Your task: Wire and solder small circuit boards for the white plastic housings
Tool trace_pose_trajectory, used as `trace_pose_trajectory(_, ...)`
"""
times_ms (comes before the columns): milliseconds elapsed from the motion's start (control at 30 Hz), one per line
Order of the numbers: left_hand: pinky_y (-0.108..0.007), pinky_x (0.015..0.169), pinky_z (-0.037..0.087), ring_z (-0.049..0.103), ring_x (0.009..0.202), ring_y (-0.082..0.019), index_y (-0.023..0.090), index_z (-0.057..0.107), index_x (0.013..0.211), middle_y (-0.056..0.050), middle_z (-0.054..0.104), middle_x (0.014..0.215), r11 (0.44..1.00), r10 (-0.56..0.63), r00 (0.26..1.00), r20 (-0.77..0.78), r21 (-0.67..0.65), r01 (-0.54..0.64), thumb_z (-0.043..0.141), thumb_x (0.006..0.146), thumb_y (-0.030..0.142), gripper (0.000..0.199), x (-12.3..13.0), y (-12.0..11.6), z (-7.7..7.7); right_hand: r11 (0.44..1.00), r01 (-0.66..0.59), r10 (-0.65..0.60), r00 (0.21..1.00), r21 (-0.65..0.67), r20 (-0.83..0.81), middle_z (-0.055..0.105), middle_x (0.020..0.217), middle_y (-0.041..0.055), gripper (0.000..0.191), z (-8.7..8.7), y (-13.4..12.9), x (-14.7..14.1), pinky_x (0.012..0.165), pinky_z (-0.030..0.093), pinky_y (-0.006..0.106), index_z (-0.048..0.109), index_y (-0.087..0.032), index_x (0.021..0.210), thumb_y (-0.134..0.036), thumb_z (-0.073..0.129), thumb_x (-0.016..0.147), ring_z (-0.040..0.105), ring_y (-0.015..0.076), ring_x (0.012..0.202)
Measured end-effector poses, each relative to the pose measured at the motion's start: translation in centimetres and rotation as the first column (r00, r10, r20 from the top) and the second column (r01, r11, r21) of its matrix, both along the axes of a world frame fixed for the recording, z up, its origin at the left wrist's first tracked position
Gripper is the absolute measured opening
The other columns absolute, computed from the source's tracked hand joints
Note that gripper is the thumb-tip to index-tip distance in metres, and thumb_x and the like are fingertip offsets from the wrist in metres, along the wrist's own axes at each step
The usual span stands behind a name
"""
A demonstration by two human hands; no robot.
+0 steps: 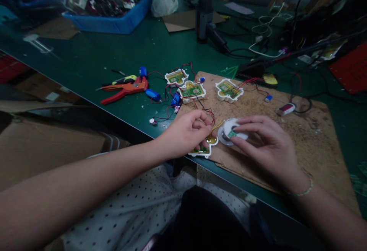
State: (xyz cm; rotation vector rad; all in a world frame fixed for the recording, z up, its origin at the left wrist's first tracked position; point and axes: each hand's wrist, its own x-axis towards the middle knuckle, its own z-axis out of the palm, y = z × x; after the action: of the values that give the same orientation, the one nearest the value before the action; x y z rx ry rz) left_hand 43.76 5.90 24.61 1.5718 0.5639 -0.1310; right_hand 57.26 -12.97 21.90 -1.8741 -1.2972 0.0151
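My left hand (190,134) is closed, its fingers curled over thin wires (217,125) above a white plastic housing (207,156) with a circuit board inside. The hand hides part of that housing. At the white spool (223,138), my right hand (268,145) pinches a small green circuit board (233,133) between thumb and fingers. The board sits against the spool's upper face. Beyond my hands are three more white housings with green boards: one at the back (176,77), one nearer (192,91), and one to the right (229,89).
A brown board (309,136) lies on the green table (120,52). Red-handled wire strippers (126,88) and a blue cylindrical cell (153,95) lie left. Behind stand a full blue bin (100,24) and a black hot-air tool (203,21). Cables (266,25) trail at back right.
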Motion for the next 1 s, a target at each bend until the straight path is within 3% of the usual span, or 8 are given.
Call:
trace_pose_trajectory(200, -0.016, 0.046, 0.043, 0.059, 0.054, -0.007, 0.016, 0.052, 0.094, 0.005, 0.061, 0.065, 0.998, -0.008, 0.999, 0.032, -0.057, 0.010, 0.063, 0.087, 0.013, 0.013, 0.0, 0.0, 0.2, 1.000, -0.010, 0.010, 1.000, 0.003, 0.004, 0.068, 0.107, 0.0033, 0.021, -0.1, -0.1, 0.0, 0.089, 0.052, 0.036, 0.073, -0.026, 0.098, -0.028, 0.080, 0.078, 0.066, 0.0173, 0.098)
trace_pose_trajectory(567, -0.015, 0.050, 0.039, 0.054, 0.055, -0.005, 0.014, 0.057, 0.089, 0.005, 0.058, 0.065, 0.993, -0.098, 0.993, 0.066, -0.055, 0.101, 0.064, 0.090, 0.024, 0.012, -0.4, 0.3, 0.0, 1.000, -0.014, 0.015, 0.998, 0.024, -0.061, 0.068, 0.110, 0.0040, 0.025, 0.3, -0.3, 0.4, 0.091, 0.052, 0.036, 0.073, -0.027, 0.100, -0.029, 0.081, 0.077, 0.065, 0.0177, 0.101)
trace_pose_trajectory(700, -0.018, 0.051, 0.038, 0.052, 0.056, -0.006, 0.015, 0.056, 0.093, 0.002, 0.062, 0.077, 0.988, -0.129, 0.990, 0.059, -0.083, 0.134, 0.061, 0.092, 0.031, 0.017, -0.4, 0.3, -0.1, 0.987, 0.144, -0.124, 0.963, 0.068, -0.241, 0.069, 0.107, 0.0036, 0.013, 1.5, -0.6, 1.5, 0.094, 0.051, 0.035, 0.075, -0.027, 0.092, -0.033, 0.077, 0.081, 0.064, 0.0180, 0.105)
trace_pose_trajectory(833, -0.019, 0.053, 0.038, 0.051, 0.060, -0.008, 0.016, 0.057, 0.093, 0.002, 0.057, 0.077, 0.987, -0.140, 0.984, 0.108, -0.060, 0.147, 0.060, 0.092, 0.036, 0.020, -0.6, 0.4, -0.4, 0.927, 0.365, -0.303, 0.863, 0.084, -0.404, 0.071, 0.098, 0.0036, 0.019, 2.7, -0.2, 5.6, 0.078, 0.054, 0.030, 0.074, -0.025, 0.097, -0.040, 0.071, 0.085, 0.066, 0.0156, 0.090)
trace_pose_trajectory(933, -0.020, 0.057, 0.038, 0.048, 0.066, -0.009, 0.016, 0.059, 0.092, 0.002, 0.054, 0.076, 0.988, -0.151, 0.974, 0.168, -0.019, 0.156, 0.061, 0.091, 0.037, 0.022, -0.6, 0.6, -0.6, 0.866, 0.491, -0.394, 0.784, 0.092, -0.479, 0.069, 0.097, 0.0011, 0.027, 3.4, 0.6, 11.2, 0.070, 0.054, 0.025, 0.067, -0.026, 0.110, -0.038, 0.070, 0.086, 0.066, 0.0121, 0.084)
trace_pose_trajectory(1000, -0.020, 0.058, 0.037, 0.046, 0.067, -0.009, 0.015, 0.061, 0.092, 0.002, 0.053, 0.075, 0.984, -0.173, 0.970, 0.169, -0.012, 0.177, 0.062, 0.091, 0.038, 0.023, -0.6, 0.6, -0.8, 0.814, 0.575, -0.455, 0.724, 0.089, -0.518, 0.066, 0.092, -0.0015, 0.022, 3.7, 1.6, 15.3, 0.064, 0.051, 0.020, 0.064, -0.024, 0.109, -0.033, 0.067, 0.089, 0.062, 0.0086, 0.077)
